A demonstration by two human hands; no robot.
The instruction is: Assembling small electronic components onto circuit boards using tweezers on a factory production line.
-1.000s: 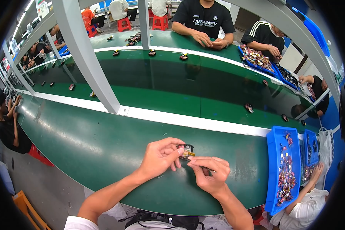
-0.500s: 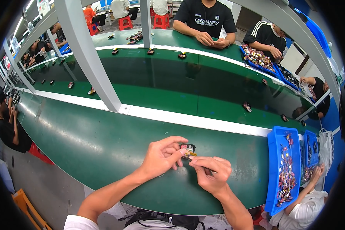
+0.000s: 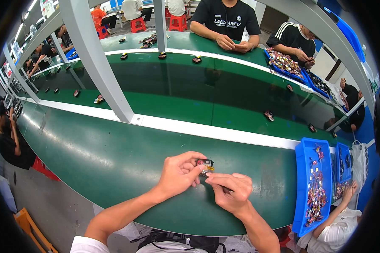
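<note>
In the lower centre, the left hand (image 3: 178, 175) is pinching a small dark part (image 3: 205, 163), grip clamped; the right hand (image 3: 230, 192), fingers together, is touching it above the green tabletop (image 3: 93, 156).

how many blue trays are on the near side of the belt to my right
2. A large blue tray of small parts lies right of the right hand, and a smaller blue tray sits just beyond it, partly cut off; more may be hidden.

Your desk (image 3: 93, 160) lies open to the left and ahead; the blue tray (image 3: 302, 185) blocks the right, the grey post (image 3: 101, 67) stands beyond left.
</note>
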